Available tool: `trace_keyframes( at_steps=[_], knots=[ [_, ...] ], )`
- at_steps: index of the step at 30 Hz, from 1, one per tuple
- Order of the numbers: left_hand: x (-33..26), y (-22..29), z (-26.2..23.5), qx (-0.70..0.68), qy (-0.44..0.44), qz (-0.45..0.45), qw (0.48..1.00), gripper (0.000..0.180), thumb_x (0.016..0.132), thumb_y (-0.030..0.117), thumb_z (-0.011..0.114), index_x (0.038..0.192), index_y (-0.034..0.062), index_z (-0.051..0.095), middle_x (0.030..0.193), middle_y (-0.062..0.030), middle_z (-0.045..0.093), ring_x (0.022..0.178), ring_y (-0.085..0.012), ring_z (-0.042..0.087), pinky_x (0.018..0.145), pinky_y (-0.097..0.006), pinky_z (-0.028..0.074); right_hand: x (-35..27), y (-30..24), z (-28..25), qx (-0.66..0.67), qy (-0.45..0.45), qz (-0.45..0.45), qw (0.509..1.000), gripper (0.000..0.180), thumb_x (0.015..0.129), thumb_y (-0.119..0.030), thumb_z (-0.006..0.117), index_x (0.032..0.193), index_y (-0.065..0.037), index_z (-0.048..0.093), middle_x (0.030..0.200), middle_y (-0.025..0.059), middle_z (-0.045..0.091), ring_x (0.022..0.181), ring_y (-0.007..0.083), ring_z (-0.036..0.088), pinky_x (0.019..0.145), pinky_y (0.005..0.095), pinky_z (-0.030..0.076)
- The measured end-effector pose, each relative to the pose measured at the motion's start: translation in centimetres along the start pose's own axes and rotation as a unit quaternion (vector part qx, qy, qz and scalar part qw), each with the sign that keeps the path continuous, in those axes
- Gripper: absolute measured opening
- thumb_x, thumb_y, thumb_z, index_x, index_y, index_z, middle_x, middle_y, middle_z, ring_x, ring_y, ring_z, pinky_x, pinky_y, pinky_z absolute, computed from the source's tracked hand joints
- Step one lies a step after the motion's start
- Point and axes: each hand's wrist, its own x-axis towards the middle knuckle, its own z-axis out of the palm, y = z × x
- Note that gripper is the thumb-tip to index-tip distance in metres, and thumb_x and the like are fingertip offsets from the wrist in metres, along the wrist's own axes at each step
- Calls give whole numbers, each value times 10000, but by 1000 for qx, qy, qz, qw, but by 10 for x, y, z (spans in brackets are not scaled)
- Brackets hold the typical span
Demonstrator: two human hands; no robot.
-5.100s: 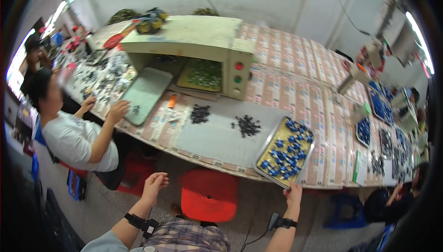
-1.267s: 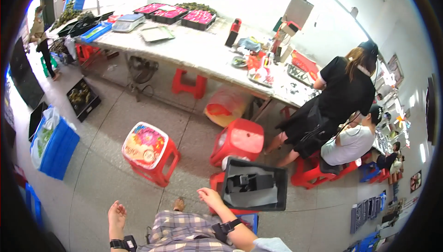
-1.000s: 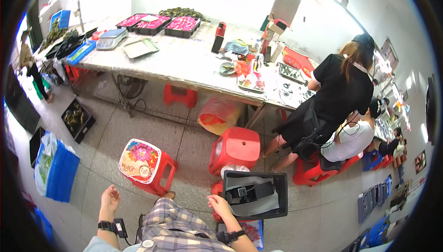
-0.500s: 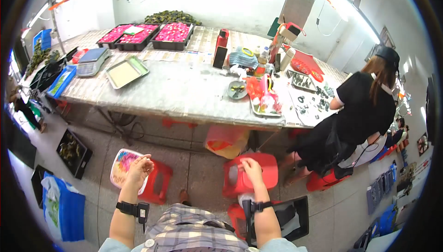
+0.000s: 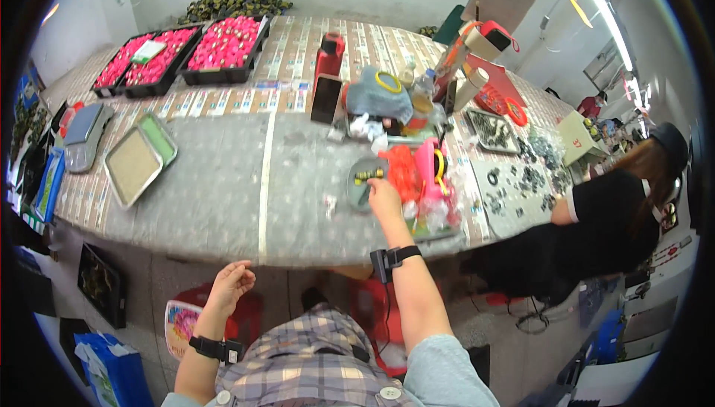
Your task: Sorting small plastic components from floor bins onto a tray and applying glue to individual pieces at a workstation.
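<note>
My right hand [image 5: 385,200] reaches over the worktable into a round grey bowl [image 5: 359,197]. Its fingertips are drawn together at small yellow and dark pieces [image 5: 368,176] in the bowl; whether they grip one is hidden. My left hand [image 5: 232,288] hovers low, just in front of the table's front edge, with fingers curled and thumb against them. Anything between those fingers is too small to make out. Right of the bowl lie a red plastic bag [image 5: 403,172] and a pink container with a yellow handle [image 5: 427,165].
Black crates of pink pieces [image 5: 223,44] stand at the back left. A metal tray [image 5: 135,165] and a scale [image 5: 84,135] sit on the left. A red bottle [image 5: 328,57] and a phone [image 5: 325,99] stand mid-table. A person in black [image 5: 611,221] works at the right.
I have come closer to the table. My right hand has moved from above the red stool forward to the grey bowl. My left hand stays low, its fingers still curled.
</note>
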Motion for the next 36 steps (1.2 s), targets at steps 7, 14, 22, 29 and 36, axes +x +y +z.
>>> trace_keyframes(
  at_steps=[7,14,22,29,36],
  knots=[
    [92,36,35,-1,34,-31,999,240,859,204,516,1043,50,522,769,-31,568,731,-135,545,685,-268,463,71,15,59,-242,-88,-89,962,135,750,-176,507,809,-92,594,847,68,555,859,228,523,699,372,395],
    [149,61,53,29,-5,-96,995,220,865,199,509,1021,45,528,769,-37,565,736,-136,546,684,-267,453,74,18,31,-147,-58,2,987,164,707,-131,575,856,-84,525,824,89,525,757,278,542,689,389,394],
    [192,69,53,83,-38,-137,986,253,871,202,490,1058,32,497,769,-38,554,724,-135,543,666,-261,457,46,19,-93,585,13,281,761,203,880,-146,475,1060,-57,501,769,-22,504,620,35,438,538,174,374],
    [205,63,93,119,-21,-160,980,238,871,207,491,1043,42,501,757,-38,550,703,-137,542,640,-258,463,44,64,-157,645,24,221,731,335,860,-85,465,1188,-28,428,838,31,542,676,73,476,624,187,393],
    [203,44,135,93,29,-142,985,226,871,219,489,1022,52,505,749,-40,548,665,-139,535,621,-260,466,90,164,-218,478,132,261,828,202,820,-100,527,1016,-51,515,684,-15,516,574,42,449,517,173,347]
  ],
)
